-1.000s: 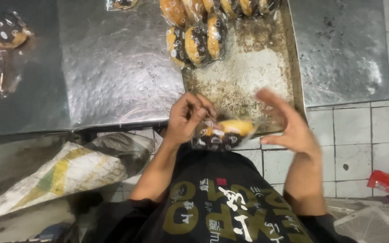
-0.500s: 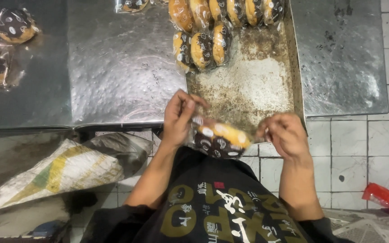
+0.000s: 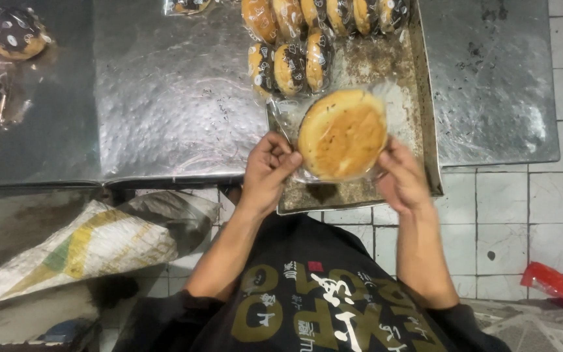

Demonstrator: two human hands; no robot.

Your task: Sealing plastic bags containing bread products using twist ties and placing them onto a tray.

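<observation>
Left hand: the left hand (image 3: 268, 171) pinches the left edge of the clear wrapper around a round bun, thumb and fingers (image 3: 286, 158) closed on the plastic.
Right hand: the right hand (image 3: 402, 177) grasps the right side of the same wrapper, fingers curled behind it.
Bun: the bun (image 3: 342, 133) is golden brown, its flat side facing the camera, held up between both hands above the near end of the baking tray.
Wrapper: the clear wrapper (image 3: 395, 104) spreads loosely past the bun at its upper right.
Baking tray: the baking tray (image 3: 425, 124) is dark and crumb-stained, lying on the metal table with its near corner past the table edge.
Wrapped buns: a row of wrapped buns (image 3: 324, 14) fills the far end of the tray, with three more (image 3: 289, 65) just in front of them.
Table: the metal table (image 3: 171, 98) is shiny and dented.
Far left: two dark pastries with white marks (image 3: 13, 32) sit in plastic on the table, well apart from the hands.
Below the table: a woven sack (image 3: 86, 248) lies on the left, and a red packet (image 3: 552, 281) rests on the tiled floor (image 3: 522, 208) at the right.
</observation>
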